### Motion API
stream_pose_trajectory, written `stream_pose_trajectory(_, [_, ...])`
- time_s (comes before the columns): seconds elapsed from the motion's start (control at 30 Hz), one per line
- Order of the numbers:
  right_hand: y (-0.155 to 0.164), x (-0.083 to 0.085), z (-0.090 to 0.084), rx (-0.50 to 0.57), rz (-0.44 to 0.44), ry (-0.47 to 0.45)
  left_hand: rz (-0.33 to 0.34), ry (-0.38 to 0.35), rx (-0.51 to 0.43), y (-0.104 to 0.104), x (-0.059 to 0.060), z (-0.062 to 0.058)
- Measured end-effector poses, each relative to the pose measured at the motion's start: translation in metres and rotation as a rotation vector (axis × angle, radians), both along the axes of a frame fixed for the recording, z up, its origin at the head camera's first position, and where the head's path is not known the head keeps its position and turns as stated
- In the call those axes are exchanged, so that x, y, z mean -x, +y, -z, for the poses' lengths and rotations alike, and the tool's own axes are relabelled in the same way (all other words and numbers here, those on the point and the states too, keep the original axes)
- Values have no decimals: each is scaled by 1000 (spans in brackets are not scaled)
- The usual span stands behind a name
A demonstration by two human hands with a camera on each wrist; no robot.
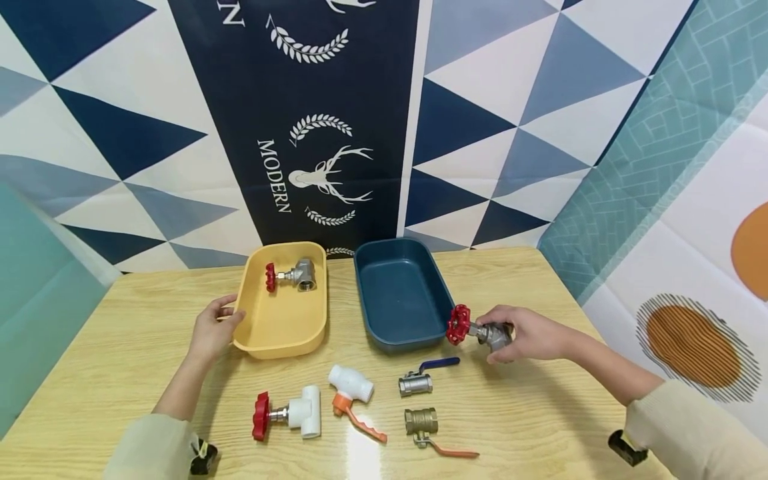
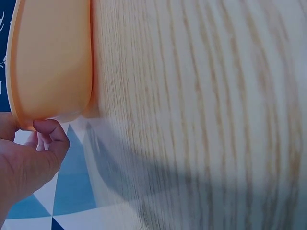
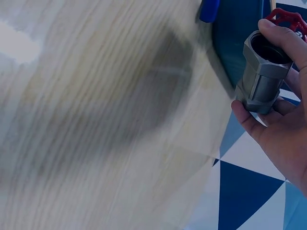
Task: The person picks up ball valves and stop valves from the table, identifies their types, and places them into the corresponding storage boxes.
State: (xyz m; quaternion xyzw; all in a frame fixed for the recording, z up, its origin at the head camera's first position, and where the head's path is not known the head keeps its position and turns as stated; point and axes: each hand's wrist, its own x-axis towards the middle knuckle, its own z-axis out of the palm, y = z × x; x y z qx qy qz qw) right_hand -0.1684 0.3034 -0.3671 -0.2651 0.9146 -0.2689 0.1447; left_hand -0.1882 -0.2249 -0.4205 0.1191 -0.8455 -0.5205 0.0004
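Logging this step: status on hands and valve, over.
Right hand grips steel valve beside blue tray. Left hand holds yellow tray rim. Nothing between.

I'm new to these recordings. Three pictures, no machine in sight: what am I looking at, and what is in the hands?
A person works bare-handed. The wide picture comes from a head camera; the other two from cameras on each wrist. The left hand grips the rim of the yellow tray, which holds one red-handled valve. The right hand holds a metal valve with a red wheel beside the blue tray. Four more valves lie on the wooden table.
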Motion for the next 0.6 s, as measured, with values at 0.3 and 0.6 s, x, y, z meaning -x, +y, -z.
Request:
stream_pose_trajectory(0.3, [-10, 7, -11, 9, -21, 3, -3, 1, -6, -2, 1, 0])
stream_pose_trajectory(0.6, [-25, 17, -17, -12, -56, -2, -4, -4, -25, -1, 1, 1])
